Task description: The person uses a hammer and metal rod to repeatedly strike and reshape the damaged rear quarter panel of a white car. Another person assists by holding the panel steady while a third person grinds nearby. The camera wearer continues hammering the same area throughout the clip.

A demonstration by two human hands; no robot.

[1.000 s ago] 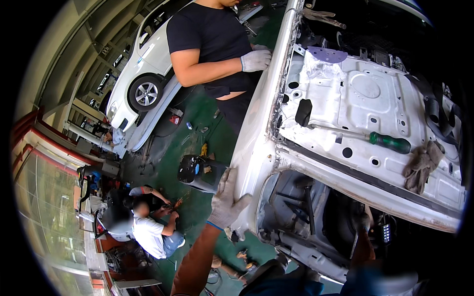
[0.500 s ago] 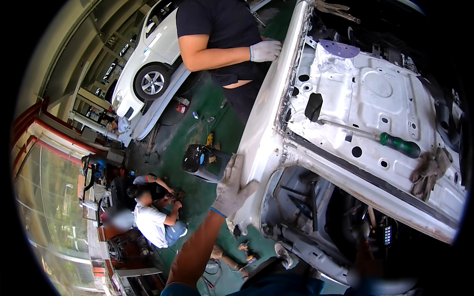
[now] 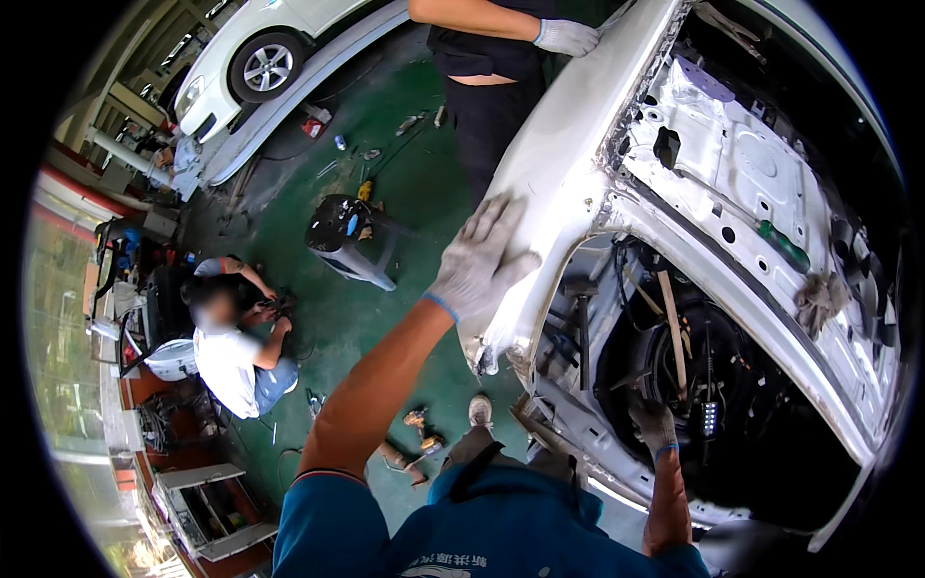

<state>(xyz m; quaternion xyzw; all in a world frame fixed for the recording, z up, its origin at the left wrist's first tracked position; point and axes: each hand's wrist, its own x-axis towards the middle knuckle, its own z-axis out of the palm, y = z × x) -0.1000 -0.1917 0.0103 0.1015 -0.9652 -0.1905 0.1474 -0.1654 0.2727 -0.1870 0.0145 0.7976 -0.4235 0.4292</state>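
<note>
My left hand [image 3: 482,258], in a pale work glove, lies on the white rear side panel [image 3: 551,178] of a stripped car body with its fingers spread. Inside the open trunk [image 3: 742,472], my gloved right hand [image 3: 655,424] is closed around something dark that I cannot make out. A wooden handle [image 3: 673,332] rises just beyond that hand. To its left, a dark-handled hammer [image 3: 583,332] stands against the inner wall. A small light with rows of bright dots [image 3: 710,419] is to the hand's right.
A co-worker's gloved hand [image 3: 568,37] rests on the panel's far end. A green-handled screwdriver [image 3: 785,248] and grey gloves [image 3: 821,301] lie on the bare metal panel. A stool [image 3: 347,231] holding small items, a cordless drill [image 3: 422,431] and a crouching person [image 3: 236,352] are at left.
The view has shifted, bringing more of the trunk and my torso into sight. My left hand stays on the side panel. My right hand shows more plainly inside the trunk.
</note>
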